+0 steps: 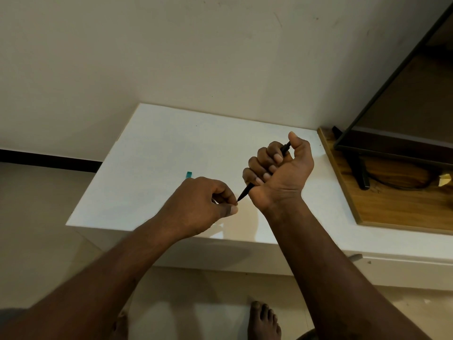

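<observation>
My right hand grips a black pen in a fist above a white ledge, palm toward me, thumb up at the pen's top end. The pen's tip points down and left. My left hand is just left of it, thumb and forefinger pinched together right at the pen's tip. Whether something small is held in that pinch I cannot tell. A small teal object lies on the ledge behind my left hand, partly hidden by it.
A wooden board lies at the right with a dark screen standing on it and a cable beside its stand. A wall rises behind the ledge. Tiled floor and my bare foot are below.
</observation>
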A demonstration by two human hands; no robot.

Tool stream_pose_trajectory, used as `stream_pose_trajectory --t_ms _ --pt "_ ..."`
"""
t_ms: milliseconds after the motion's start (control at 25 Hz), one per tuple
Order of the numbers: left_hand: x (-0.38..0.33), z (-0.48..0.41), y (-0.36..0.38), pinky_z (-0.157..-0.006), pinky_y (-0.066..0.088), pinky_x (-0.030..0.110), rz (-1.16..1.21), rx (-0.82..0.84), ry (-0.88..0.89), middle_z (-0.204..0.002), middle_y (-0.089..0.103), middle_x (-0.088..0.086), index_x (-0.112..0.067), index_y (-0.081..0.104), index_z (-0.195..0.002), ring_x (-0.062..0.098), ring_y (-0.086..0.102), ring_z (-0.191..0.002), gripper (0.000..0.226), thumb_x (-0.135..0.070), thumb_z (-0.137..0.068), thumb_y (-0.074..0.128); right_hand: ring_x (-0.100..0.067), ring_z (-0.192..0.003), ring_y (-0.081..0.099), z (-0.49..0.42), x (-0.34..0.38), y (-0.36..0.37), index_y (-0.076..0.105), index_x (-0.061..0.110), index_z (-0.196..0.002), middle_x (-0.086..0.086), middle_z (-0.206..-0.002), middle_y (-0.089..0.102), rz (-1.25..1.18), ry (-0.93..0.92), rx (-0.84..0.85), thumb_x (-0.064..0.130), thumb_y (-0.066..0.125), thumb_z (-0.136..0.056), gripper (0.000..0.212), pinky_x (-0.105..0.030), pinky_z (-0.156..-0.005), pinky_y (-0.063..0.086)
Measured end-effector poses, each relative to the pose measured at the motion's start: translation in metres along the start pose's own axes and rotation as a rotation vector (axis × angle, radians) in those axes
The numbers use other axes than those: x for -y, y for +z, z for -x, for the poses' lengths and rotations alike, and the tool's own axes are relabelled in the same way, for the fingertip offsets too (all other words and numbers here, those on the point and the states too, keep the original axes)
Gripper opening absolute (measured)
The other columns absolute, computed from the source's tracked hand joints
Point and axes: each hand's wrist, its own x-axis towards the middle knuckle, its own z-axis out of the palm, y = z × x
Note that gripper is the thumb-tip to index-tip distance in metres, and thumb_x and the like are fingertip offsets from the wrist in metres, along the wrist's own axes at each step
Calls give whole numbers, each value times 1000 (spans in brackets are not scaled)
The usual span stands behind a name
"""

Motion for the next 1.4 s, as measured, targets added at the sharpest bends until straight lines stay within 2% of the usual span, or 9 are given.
stream_pose_trajectory --t_ms 600,800,960,1400 --pt "0 1 -1 -83 59 30 12 6 5 -86 75 -18 -34 79 -95 3 69 -85 13 -41 -85 80 -13 -41 12 -1 1 1 28 19 -59 4 -48 20 -3 -24 1 44 46 -96 48 -23 -44 13" --pt "-1 1 0 -78 57 26 16 -8 8 -85 75 -16 -33 79 -93 4 69 -83 11 -41 -86 79 -13 -41 13 -1 1 0 29 19 -57 4 -48 20 -3 -30 6 42 45 -96 48 -22 -43 13" --pt "-3 2 -1 -71 49 20 19 -15 10 -82 74 -17 -31 79 -93 3 69 -81 10 -40 -87 78 -13 -42 12 -1 1 -1 28 20 -60 4 -49 20 -13 -24 5 46 46 -97 49 -23 -44 13" --pt "-2 2 -1 -68 45 16 31 -19 11 -80 75 -18 -32 80 -91 -6 67 -80 9 -39 -88 77 -13 -42 12 -2 4 -3 29 19 -59 4 -49 20 -33 -53 3 42 46 -96 47 -22 -44 14"
